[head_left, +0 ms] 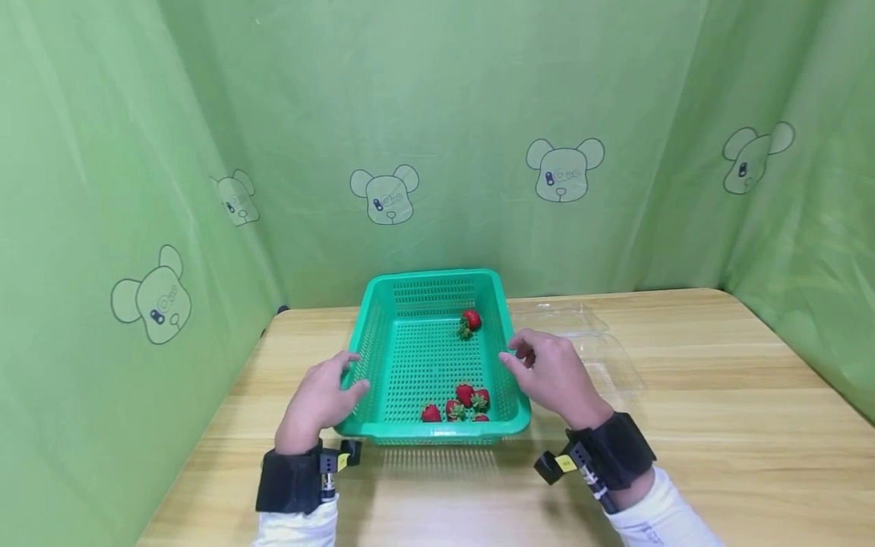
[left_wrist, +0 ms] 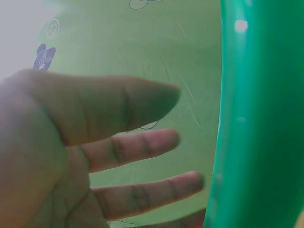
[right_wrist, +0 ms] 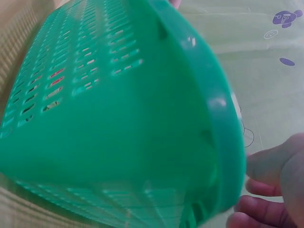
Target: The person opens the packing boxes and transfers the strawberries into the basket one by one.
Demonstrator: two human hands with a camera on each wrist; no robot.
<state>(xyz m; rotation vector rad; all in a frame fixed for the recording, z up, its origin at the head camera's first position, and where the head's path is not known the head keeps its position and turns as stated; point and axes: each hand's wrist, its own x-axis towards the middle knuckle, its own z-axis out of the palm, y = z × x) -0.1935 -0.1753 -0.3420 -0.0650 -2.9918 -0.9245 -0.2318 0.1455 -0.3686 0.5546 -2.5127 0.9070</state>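
Observation:
A green perforated plastic basket (head_left: 434, 431) stands on the table in front of me, with several red strawberries (head_left: 465, 394) near its front right corner. Farther back inside lies a single strawberry (head_left: 470, 320). By the left rim is my left hand (head_left: 321, 396); in the left wrist view its thumb and fingers extend apart, with a gap to the green rim (left_wrist: 251, 118). My right hand (head_left: 554, 376) is beside the right rim, fingers loosely bent and thumb apart from the index finger. In the right wrist view those fingertips (right_wrist: 259, 209) are right at the rim's edge.
Clear plastic containers (head_left: 611, 361) sit on the wooden table (head_left: 738, 425) just right of the basket, partly behind the right hand. Green curtains (head_left: 451, 114) with bear-head prints hang behind the table and along both sides.

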